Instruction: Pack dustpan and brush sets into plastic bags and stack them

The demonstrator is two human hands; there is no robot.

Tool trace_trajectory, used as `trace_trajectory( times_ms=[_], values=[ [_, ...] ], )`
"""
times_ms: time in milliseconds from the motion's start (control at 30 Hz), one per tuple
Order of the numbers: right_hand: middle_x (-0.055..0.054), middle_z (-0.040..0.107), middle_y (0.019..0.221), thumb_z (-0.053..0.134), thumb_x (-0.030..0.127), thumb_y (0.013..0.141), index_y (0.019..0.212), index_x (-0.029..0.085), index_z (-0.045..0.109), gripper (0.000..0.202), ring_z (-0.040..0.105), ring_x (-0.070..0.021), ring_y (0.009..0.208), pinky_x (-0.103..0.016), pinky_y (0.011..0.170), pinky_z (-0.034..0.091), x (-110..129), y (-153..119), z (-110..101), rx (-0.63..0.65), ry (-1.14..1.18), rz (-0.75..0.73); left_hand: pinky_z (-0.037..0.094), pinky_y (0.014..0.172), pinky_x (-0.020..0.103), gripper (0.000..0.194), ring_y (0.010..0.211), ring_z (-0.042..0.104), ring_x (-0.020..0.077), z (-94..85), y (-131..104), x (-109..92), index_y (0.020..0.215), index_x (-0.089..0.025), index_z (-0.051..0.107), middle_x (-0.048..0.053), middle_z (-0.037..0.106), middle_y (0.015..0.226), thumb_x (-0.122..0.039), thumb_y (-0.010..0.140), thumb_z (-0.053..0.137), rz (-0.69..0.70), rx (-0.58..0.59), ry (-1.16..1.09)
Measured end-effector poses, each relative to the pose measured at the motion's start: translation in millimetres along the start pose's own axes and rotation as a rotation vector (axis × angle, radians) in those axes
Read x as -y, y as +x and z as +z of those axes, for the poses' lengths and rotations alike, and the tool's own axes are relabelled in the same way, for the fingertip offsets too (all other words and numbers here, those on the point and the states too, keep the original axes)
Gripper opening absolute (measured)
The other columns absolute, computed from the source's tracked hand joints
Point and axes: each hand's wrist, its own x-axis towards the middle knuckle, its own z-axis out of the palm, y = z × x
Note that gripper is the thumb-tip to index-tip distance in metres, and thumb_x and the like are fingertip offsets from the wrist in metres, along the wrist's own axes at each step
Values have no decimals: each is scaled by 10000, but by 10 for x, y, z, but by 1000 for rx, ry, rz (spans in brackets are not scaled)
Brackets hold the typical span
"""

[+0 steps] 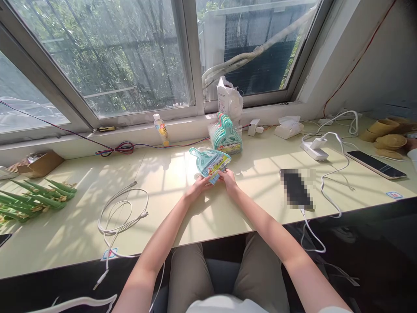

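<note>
Cables are your first hazard. Well left of the packet (210, 164) that you hold, past the green stalks (32, 198) at the far left edge of the table (78, 234), a white cable (122, 215) lies in loose loops, with one end trailing over the near edge toward your lap. A sweep of your left forearm could, I judge, snag it and drag it off.

Your left hand (198, 186) and right hand (228, 179) meet at the near edge of the packet, fingers closed on its printed card, with the teal plastic piece fanning away from you. It lies on or just above the table, middle of the view; I cannot tell if it is lifted. The hold is by the fingertips on thin card only, so a hard tug may tear the card or let the plastic piece slip free.

Just behind the packet stands a stack of similar pieces (225, 135), leaning against a white bag (230, 101), and left of the stack a small bottle (161, 129) stands upright by the window. Push the packet forward and you could tip the stack or the bottle.

Right of the packet, a phone (296, 189) lies on its charging lead (332, 174); a wide right elbow may catch that lead and pull the phone off the table.
</note>
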Motion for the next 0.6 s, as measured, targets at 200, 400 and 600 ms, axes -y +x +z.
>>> trace_trajectory(
  times_ms=[200, 400, 600],
  values=[
    [-20, 782, 811, 800, 241, 717, 846, 237, 609, 231, 726, -188, 648, -281, 525, 597, -8, -9, 49, 22, 30, -21, 520, 1011, 504, 583, 1225, 642, 362, 29, 92, -48, 1228, -239, 680, 115, 709, 1289, -619, 793, 758, 184, -149, -71],
    [-19, 776, 812, 809, 268, 698, 887, 253, 627, 262, 723, -225, 676, -334, 525, 601, -39, -32, 90, -35, -24, -93, 589, 850, 423, 736, 1079, 703, 300, 60, 56, 37, 1392, -276, 567, 107, 713, 1263, -492, 749, 853, 203, -179, 1],
    [-35, 775, 875, 788, 261, 709, 927, 252, 636, 266, 715, -229, 693, -370, 582, 613, 1, -67, 88, -83, 1, -81, 590, 838, 437, 686, 1084, 703, 317, 142, 77, 78, 1334, -249, 593, 133, 701, 1271, -538, 761, 835, 191, -168, 79]
  ],
)
